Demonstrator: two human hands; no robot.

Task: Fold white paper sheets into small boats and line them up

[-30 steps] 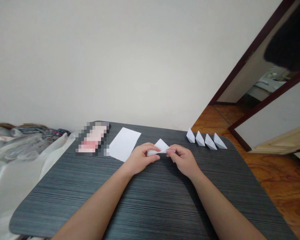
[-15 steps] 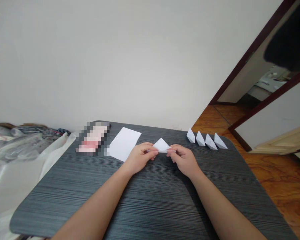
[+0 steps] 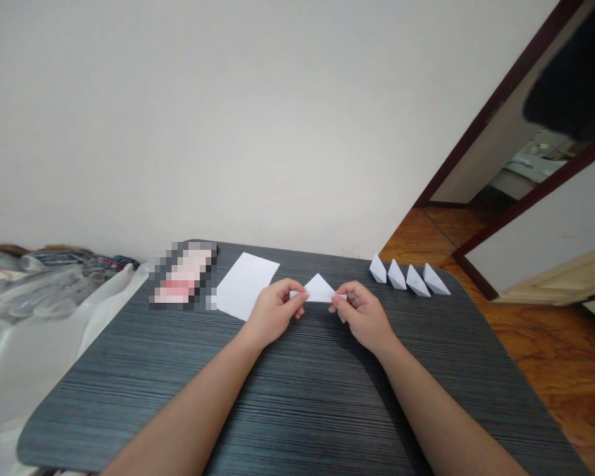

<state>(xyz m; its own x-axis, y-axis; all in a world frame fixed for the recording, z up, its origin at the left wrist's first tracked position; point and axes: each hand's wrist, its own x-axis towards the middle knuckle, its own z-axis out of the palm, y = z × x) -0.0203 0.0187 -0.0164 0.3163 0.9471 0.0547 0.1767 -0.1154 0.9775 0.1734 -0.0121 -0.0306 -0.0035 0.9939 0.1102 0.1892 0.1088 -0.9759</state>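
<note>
A small piece of white paper [image 3: 319, 289], folded with a pointed top and a straight lower edge, is stretched between my two hands above the dark table. My left hand [image 3: 276, 309] pinches its left corner between thumb and fingers. The right corner sits in a pinch of my right hand [image 3: 361, 311]. Behind my left hand lies white paper [image 3: 245, 284], flat on the table. Several folded white paper boats [image 3: 395, 275] stand in a row beyond my right hand, apart from it.
The dark wood-grain table [image 3: 297, 410] stands against a pale wall [image 3: 277, 132]. A pixelated flat item [image 3: 183, 274] lies at its back left. Plastic-wrapped bundles [image 3: 44, 291] are piled off the left side. Wooden floor [image 3: 550, 350] and a doorway show at the right.
Both thumbs and fingers have shifted slightly on the folded paper's corners, and its lower edge now looks straighter and flatter. The other paper pieces stay where they were.
</note>
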